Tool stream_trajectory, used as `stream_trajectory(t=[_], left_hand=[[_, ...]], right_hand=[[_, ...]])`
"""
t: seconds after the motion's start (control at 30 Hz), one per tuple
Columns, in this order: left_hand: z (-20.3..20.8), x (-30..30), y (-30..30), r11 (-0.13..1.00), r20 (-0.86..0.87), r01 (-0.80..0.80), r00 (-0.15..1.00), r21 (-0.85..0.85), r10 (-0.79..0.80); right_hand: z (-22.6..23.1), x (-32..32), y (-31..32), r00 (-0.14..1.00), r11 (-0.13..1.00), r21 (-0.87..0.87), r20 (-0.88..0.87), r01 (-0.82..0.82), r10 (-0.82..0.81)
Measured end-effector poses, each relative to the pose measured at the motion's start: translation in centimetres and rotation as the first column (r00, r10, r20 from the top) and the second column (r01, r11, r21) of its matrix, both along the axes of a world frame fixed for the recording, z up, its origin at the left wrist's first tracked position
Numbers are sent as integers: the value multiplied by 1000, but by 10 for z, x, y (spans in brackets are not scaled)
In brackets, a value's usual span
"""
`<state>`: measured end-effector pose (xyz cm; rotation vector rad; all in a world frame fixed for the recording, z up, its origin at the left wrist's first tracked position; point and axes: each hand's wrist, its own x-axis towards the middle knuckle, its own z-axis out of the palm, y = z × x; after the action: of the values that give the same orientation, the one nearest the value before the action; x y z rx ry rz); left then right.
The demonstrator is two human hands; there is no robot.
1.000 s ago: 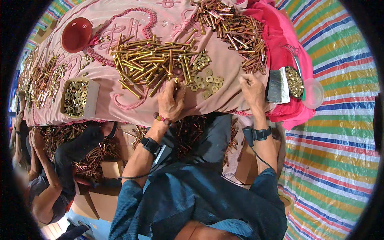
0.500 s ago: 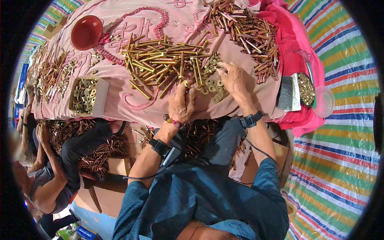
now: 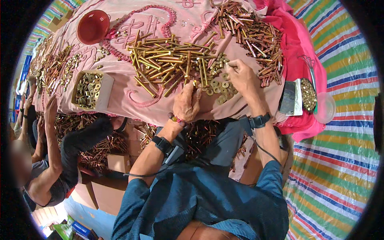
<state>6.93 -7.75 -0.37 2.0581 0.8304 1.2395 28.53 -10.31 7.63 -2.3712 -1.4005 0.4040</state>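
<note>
My left hand point(image 3: 187, 105) is closed at the near edge of the pink cloth. Between its thumb and fingers shows the end of a brass-coloured bolt point(image 3: 195, 83); the rest is hidden in the hand. My right hand point(image 3: 245, 80) has thumb and forefinger pinched together beside a heap of small brass nuts point(image 3: 218, 64); what they hold, if anything, is too small to make out. Flat round washers point(image 3: 221, 91) lie between my hands. Beyond my left hand is a loose pile of long brass-coloured bolts point(image 3: 164, 58).
A white box point(image 3: 105, 94) of washers stands at left, a red-brown bowl point(image 3: 93, 27) behind it. Copper-coloured metal rods point(image 3: 256, 44) are heaped at far right. A phone-like dark slab point(image 3: 289, 98) and a clear tub point(image 3: 325, 107) sit at the right edge. A co-worker's arm point(image 3: 50, 152) is at left.
The view has shifted slightly, so the table sits a little further right. My right fingers have drawn together and back from the nuts. The co-worker's hand has risen toward the table edge.
</note>
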Motion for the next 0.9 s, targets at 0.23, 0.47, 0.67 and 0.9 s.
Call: stream_trajectory(t=[0.23,0.47,0.67,0.9], left_hand=[[-2,-2,2,996,-57,70,996,-57,-73],[-5,4,2,998,51,67,996,4,-67],[-7,1,2,996,9,86,996,-20,-85],[-11,-3,4,993,19,122,992,-5,-122]], right_hand=[[-39,-7,-21,179,890,351,-934,290,310],[-27,-32,-27,226,897,409,-901,167,369],[-1,-55,-26,557,865,499,-703,-54,441],[-2,-67,-20,677,803,560,-513,-203,528]])
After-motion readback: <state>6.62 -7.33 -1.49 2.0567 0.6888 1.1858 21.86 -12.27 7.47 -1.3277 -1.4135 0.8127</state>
